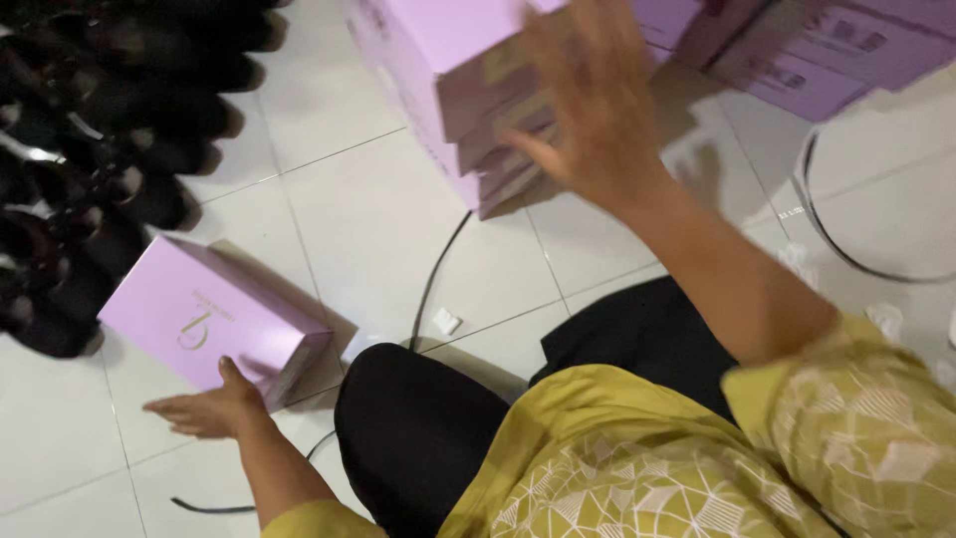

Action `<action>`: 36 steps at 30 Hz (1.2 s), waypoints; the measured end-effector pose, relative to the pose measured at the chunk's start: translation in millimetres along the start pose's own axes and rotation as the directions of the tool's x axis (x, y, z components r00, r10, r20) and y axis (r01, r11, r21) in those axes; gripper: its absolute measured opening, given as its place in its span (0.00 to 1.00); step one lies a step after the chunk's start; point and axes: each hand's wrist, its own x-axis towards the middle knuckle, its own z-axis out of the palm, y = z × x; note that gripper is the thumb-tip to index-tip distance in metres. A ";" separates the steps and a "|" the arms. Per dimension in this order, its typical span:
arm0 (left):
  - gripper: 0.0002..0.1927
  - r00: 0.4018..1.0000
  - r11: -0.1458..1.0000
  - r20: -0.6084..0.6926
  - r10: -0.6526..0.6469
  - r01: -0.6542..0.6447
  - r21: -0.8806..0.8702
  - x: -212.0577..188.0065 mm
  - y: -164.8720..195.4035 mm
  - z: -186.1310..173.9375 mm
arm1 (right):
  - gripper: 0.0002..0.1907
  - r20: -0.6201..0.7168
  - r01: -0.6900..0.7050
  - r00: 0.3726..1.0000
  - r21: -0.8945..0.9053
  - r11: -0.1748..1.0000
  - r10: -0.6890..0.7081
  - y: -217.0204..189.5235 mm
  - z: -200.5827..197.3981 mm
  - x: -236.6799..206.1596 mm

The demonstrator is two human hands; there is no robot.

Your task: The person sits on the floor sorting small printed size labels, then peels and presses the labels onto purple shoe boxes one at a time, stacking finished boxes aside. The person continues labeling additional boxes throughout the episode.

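My left hand (211, 406) lies low and flat over the white tiled floor (388, 219), fingers spread and holding nothing, its thumb touching the near bottom corner of a single closed lilac cardboard box with a pale gold emblem on its lid (204, 317). That box lies flat on the tiles, one long edge turned toward a heap of black shoes (90, 149) that crowds the far left of the floor; only a narrow strip of tile shows between the box's far corner and the nearest shoe.

My right hand (596, 105) is raised and blurred, fingers splayed apart and gripping nothing, just in front of a leaning stack of lilac cardboard boxes (468, 90); whether the palm touches the stack's near edge I cannot tell. More lilac boxes (807, 55) lie tilted at the top right.

Between the single box and the stack lies a wide stretch of bare tile, crossed by a thin black cable (430, 284) that runs from the stack's base toward my black-clad knee (418, 428). A small white scrap (446, 321) lies just beside the cable. A thin dark wire hoop (827, 229) curves over the tiles at the right.
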 end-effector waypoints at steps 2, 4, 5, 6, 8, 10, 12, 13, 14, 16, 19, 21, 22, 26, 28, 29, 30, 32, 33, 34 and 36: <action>0.59 0.965 0.963 0.037 0.259 -0.255 -0.092 -17.1 20.0 0.5 | 0.54 0.110 0.004 0.994 -0.041 0.999 0.001 2.4 9.5 37.0; 0.57 0.903 0.891 0.061 0.425 -0.405 -0.205 -41.6 49.8 4.9 | 0.50 0.151 0.046 0.987 0.030 0.998 -0.050 7.4 20.5 60.3; 0.56 0.876 0.862 0.093 0.472 -0.438 -0.254 -56.3 62.3 4.3 | 0.48 0.135 0.088 0.986 0.083 0.993 -0.099 7.7 24.3 60.0; 0.56 0.841 0.830 0.136 0.524 -0.468 -0.304 -71.7 72.8 -0.1 | 0.45 0.097 0.116 0.988 0.026 0.993 -0.118 4.3 26.4 54.0; 0.52 0.717 0.647 0.001 0.697 -0.628 -0.432 -100.6 91.9 -14.2 | 0.36 0.065 0.172 0.984 -0.053 0.984 -0.169 -0.1 23.4 32.0; 0.54 0.642 0.462 -0.214 0.736 -0.708 -0.534 -124.0 109.3 -31.9 | 0.29 0.028 0.257 0.966 -0.163 0.953 -0.256 -19.7 10.1 -12.2; 0.56 0.581 0.286 -0.419 0.698 -0.763 -0.580 -144.6 122.8 -57.4 | 0.27 -0.028 0.298 0.946 -0.317 0.901 -0.323 -52.7 -14.0 -57.6; 0.57 0.536 0.194 -0.487 0.690 -0.785 -0.589 -157.9 127.2 -70.9 | 0.26 -0.050 0.293 0.942 -0.363 0.884 -0.333 -72.7 -33.7 -84.1; 0.58 0.491 0.117 -0.530 0.691 -0.800 -0.588 -165.9 138.1 -79.8 | 0.24 -0.057 0.326 0.931 -0.313 0.892 -0.360 -80.8 -51.8 -106.4; 0.61 0.366 -0.019 -0.460 0.809 -0.766 -0.643 -183.5 153.3 -106.9 | 0.22 -0.063 0.422 0.900 -0.123 0.898 -0.431 -92.5 -97.9 -151.3; 0.64 0.030 -0.068 -0.121 0.992 -0.679 -0.731 -215.2 185.4 -137.5 | 0.20 0.093 0.524 0.831 0.202 0.827 -0.549 -91.1 -146.2 -188.3; 0.66 -0.281 -0.048 0.199 0.939 -0.677 -0.734 -238.5 214.8 -150.5 | 0.19 0.105 0.515 0.803 0.371 0.772 -0.586 -88.0 -168.3 -202.2; 0.68 -0.392 -0.035 0.334 0.857 -0.691 -0.722 -251.5 229.2 -153.5 | 0.19 0.136 0.480 0.803 0.428 0.766 -0.580 -86.9 -173.4 -205.8; 0.70 -0.498 0.474 0.834 0.236 -0.690 -0.546 -295.8 271.4 -153.2 | 0.21 0.151 0.499 0.793 0.393 0.772 -0.590 -76.0 -167.3 -220.1; 0.62 -0.435 0.460 0.840 0.323 -0.704 -0.541 -304.9 279.6 -155.2 | 0.23 0.077 0.503 0.838 0.279 0.818 -0.541 -55.2 -157.6 -234.7; 0.59 -0.403 0.452 0.837 0.370 -0.709 -0.541 -305.9 281.7 -154.7 | 0.26 0.027 0.461 0.876 0.238 0.855 -0.481 -34.1 -150.1 -242.9; 0.58 -0.407 0.445 0.835 0.369 -0.712 -0.544 -305.4 282.8 -151.8 | 0.22 0.019 0.370 0.924 0.199 0.907 -0.381 -10.1 -146.0 -254.6; 0.56 -0.415 0.435 0.835 0.362 -0.717 -0.545 -297.7 279.3 -143.7 | 0.25 0.199 0.198 0.962 -0.046 0.979 -0.185 39.3 -136.0 -280.5; 0.55 -0.450 0.414 0.744 0.494 -0.631 -0.656 -289.4 275.5 -137.0 | 0.31 0.184 -0.371 0.924 0.212 0.904 0.336 58.5 -119.5 -291.7; 0.55 -0.465 0.372 0.634 0.618 -0.538 -0.757 -277.8 270.1 -129.3 | 0.36 0.090 -0.529 0.849 0.150 0.836 0.521 81.0 -104.9 -303.6; 0.44 -0.377 0.407 0.527 0.762 -0.355 -0.842 -248.1 248.7 -113.8 | 0.23 0.286 -0.915 0.403 0.113 0.387 0.869 126.2 -73.7 -324.1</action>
